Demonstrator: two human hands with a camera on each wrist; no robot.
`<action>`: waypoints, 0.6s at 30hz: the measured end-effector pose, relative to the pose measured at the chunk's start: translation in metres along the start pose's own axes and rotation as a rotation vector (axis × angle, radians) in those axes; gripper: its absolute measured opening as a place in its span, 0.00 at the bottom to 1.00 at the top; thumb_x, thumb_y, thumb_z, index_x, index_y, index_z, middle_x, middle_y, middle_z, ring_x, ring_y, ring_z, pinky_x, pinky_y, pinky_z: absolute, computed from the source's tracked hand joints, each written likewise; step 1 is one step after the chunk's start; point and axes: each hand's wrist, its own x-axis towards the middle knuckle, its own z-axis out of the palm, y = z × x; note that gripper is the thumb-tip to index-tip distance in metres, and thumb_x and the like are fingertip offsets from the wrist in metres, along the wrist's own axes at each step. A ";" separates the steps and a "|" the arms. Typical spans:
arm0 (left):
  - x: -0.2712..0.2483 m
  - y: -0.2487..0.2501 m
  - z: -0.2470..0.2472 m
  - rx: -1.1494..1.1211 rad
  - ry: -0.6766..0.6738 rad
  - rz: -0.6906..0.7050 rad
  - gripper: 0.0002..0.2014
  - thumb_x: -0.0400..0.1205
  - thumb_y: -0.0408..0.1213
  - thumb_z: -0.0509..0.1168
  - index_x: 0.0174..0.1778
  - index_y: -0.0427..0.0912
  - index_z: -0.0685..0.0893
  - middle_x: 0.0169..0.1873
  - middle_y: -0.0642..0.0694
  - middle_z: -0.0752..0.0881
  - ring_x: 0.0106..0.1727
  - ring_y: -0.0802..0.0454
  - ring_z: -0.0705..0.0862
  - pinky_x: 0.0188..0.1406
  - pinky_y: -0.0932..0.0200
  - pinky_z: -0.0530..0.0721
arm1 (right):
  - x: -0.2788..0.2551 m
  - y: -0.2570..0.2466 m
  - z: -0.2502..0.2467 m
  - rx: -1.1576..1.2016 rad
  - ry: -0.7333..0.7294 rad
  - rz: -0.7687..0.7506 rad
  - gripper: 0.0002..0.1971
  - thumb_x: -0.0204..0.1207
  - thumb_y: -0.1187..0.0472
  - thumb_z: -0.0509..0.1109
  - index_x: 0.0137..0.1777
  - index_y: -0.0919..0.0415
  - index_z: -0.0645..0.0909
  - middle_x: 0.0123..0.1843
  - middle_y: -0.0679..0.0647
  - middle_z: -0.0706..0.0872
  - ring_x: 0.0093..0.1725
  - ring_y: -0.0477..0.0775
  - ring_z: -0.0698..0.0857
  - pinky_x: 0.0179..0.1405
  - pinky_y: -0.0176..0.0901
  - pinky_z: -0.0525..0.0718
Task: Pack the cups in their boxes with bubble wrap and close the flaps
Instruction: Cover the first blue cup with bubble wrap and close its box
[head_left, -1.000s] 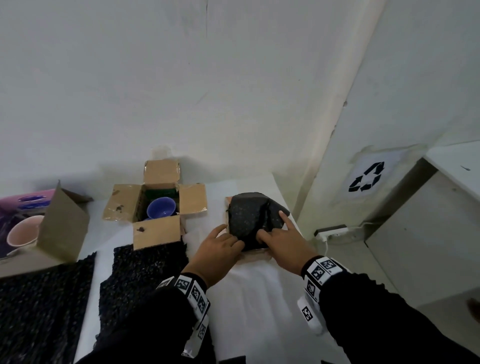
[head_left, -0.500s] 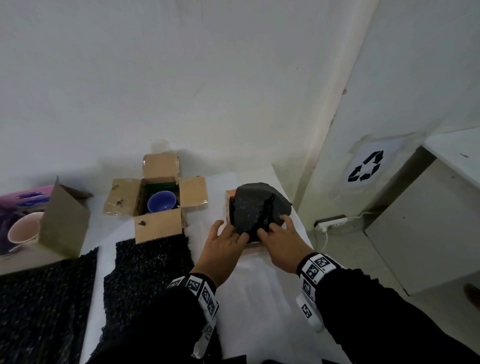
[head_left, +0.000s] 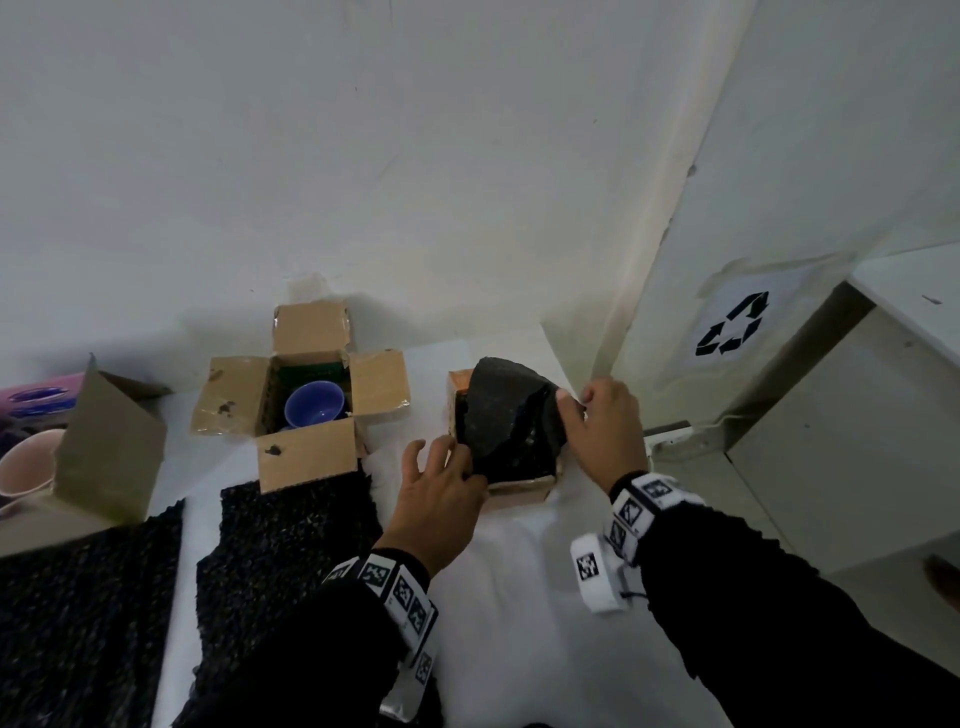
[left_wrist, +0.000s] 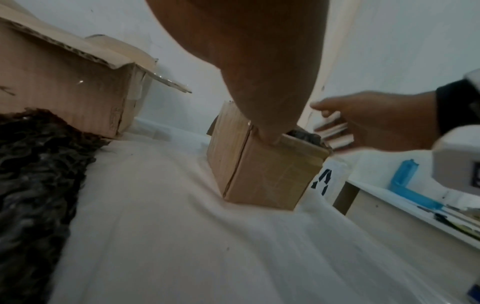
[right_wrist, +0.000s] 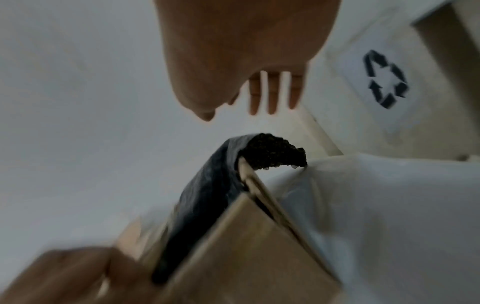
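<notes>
A small cardboard box (head_left: 522, 489) stands on the white table, stuffed with black bubble wrap (head_left: 498, 415) that bulges above its rim. No cup shows in it. My left hand (head_left: 441, 467) rests with spread fingers on the box's near left corner and touches the wrap; in the left wrist view a fingertip (left_wrist: 270, 136) presses the box (left_wrist: 265, 174) rim. My right hand (head_left: 584, 410) is at the box's right side, fingers straight (right_wrist: 270, 98), holding nothing. A second box (head_left: 306, 452) with flaps spread holds a purple cup (head_left: 314, 402).
Two black bubble wrap sheets (head_left: 285, 545) (head_left: 78, 597) lie near the front left. A pink cup (head_left: 23, 462) sits at the far left behind a raised cardboard flap (head_left: 109, 447). The wall is just behind the boxes; the table edge (head_left: 597, 519) drops off right of the small box.
My right hand has left the top of the wrap and moved to the box's right side. The wrap now stands higher. My left hand stays at the near left corner.
</notes>
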 end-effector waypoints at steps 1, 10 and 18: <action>0.001 -0.003 0.000 -0.007 -0.001 0.009 0.06 0.76 0.50 0.68 0.39 0.55 0.88 0.47 0.52 0.83 0.63 0.43 0.75 0.69 0.33 0.60 | 0.008 0.000 0.002 0.054 -0.076 0.233 0.20 0.79 0.38 0.61 0.44 0.57 0.69 0.44 0.57 0.80 0.47 0.63 0.81 0.46 0.52 0.78; 0.014 -0.037 -0.008 -0.456 0.246 -0.006 0.14 0.84 0.53 0.59 0.55 0.50 0.85 0.61 0.50 0.80 0.65 0.48 0.74 0.62 0.48 0.73 | 0.029 -0.006 0.032 0.371 -0.131 0.238 0.13 0.76 0.62 0.74 0.59 0.59 0.80 0.48 0.50 0.85 0.50 0.53 0.84 0.51 0.40 0.79; 0.095 -0.061 0.001 -1.015 0.128 -0.405 0.24 0.78 0.44 0.72 0.67 0.63 0.71 0.64 0.48 0.75 0.57 0.49 0.85 0.56 0.44 0.86 | 0.025 -0.010 0.040 0.437 -0.305 -0.101 0.17 0.74 0.69 0.69 0.56 0.49 0.73 0.44 0.42 0.82 0.45 0.47 0.84 0.47 0.43 0.81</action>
